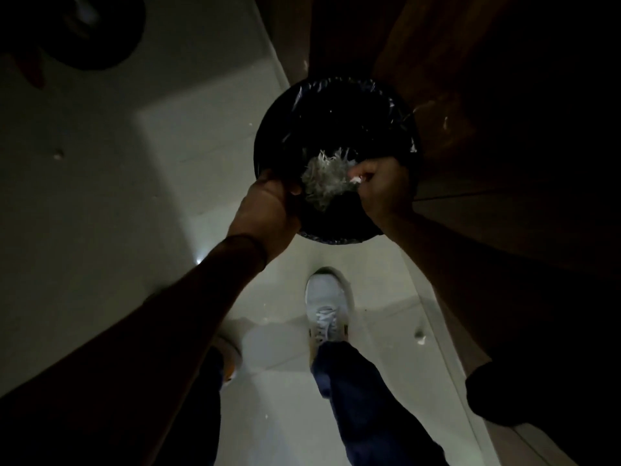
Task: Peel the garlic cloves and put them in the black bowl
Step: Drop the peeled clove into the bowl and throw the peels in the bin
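Observation:
The light is dim. My left hand (268, 200) grips the left rim of a black bowl (336, 223), held tilted over a round bin lined with a black plastic bag (336, 122). A heap of pale garlic skins (324, 183) lies at the bowl's upper edge, over the bin's mouth. My right hand (381, 186) is at the bowl's right side with its fingers curled, pinching a white scrap of skin beside the heap. No peeled cloves can be made out.
I stand on a pale tiled floor (188, 156) with my white shoe (327, 307) just below the bin. Dark wooden cabinet fronts (487, 163) rise on the right. A dark round object (97, 31) sits at top left. Small white scraps (420, 339) dot the floor.

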